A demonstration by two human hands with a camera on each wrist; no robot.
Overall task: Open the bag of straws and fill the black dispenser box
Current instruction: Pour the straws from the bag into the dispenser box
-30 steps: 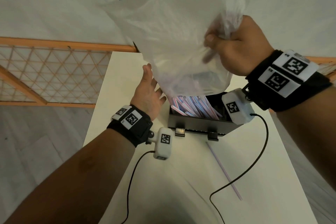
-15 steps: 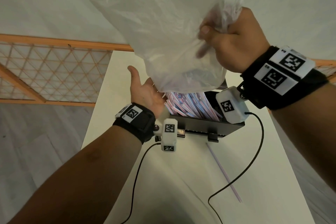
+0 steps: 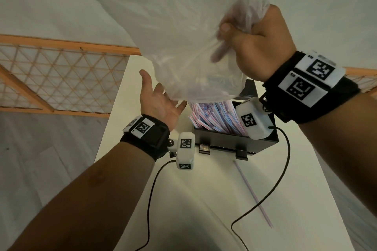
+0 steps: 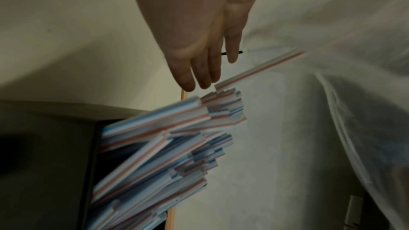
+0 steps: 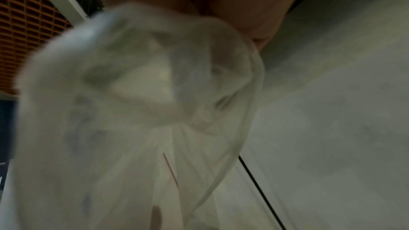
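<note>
The right hand [image 3: 263, 40] has its fingers [image 3: 225, 27] bunched tight around a gathered fistful of the clear plastic bag [image 3: 183, 36], holding it up over the black dispenser box [image 3: 263, 144]. The left hand [image 3: 161, 104] is palm up with fingers spread loose, just under the bag's lower edge at the box's left end, not gripping anything. The striped straws [image 3: 216, 118] are piled in the box, leaning with their ends poking up past the left rim. One loose straw [image 3: 253, 191] lies on the white surface [image 3: 306, 199] near the box, off to the right.
</note>
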